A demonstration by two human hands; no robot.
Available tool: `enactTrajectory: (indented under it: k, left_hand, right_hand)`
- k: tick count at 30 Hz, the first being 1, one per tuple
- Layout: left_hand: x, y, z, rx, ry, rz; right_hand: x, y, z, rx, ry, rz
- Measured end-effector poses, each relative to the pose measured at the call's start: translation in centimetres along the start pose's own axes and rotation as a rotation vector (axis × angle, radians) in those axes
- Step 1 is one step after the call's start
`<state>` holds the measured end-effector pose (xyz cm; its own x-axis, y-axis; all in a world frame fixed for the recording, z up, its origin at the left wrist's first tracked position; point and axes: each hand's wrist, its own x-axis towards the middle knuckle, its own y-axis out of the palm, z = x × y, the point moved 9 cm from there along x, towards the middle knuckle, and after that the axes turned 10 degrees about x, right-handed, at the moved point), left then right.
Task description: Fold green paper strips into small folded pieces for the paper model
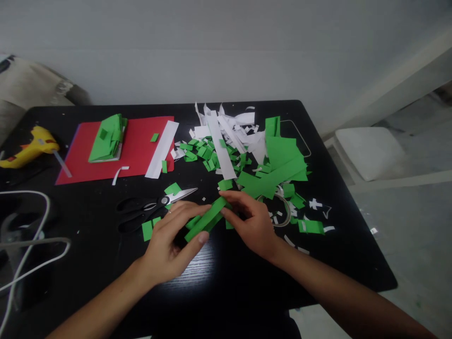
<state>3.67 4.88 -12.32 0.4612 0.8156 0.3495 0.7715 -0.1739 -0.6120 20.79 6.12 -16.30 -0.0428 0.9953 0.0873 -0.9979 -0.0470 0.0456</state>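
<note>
A folded strip of green paper is held between both hands above the near middle of the table. My left hand grips its near left end, thumb below and fingers along the upper side. At the far right end, the thumb and fingertips of my right hand pinch the strip. Black-handled scissors lie just beyond my left hand, blades partly over a green scrap. A roll of tape lies flat beyond my right hand, partly covered by scraps.
Small green pieces and white paper strips are heaped at the back middle. Larger green sheets lie right of them. A red sheet bears a folded green bundle. A yellow glue gun and white cable are at left.
</note>
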Motion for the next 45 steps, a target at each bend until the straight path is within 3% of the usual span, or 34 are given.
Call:
enactTrajectory:
  k: [8,16,31,45]
  left_hand:
    - [-0.3,0.1,0.5,-0.187,-0.035,0.082]
    - [0.4,0.0,0.1,-0.067,-0.036,-0.016]
    - [0.1,0.1,0.0,-0.038,0.015,-0.004]
    - [0.3,0.0,-0.5,-0.049,0.04,0.0]
  right_hand:
    - [0.1,-0.1,-0.4,-0.005,0.059,0.012]
    - [0.1,0.3,-0.4,0.14,0.13,0.006]
    - [0.0,1.2,-1.7,0.303,0.313,0.106]
    - [0.1,1.3,-1.1,0.217,0.259,0.136]
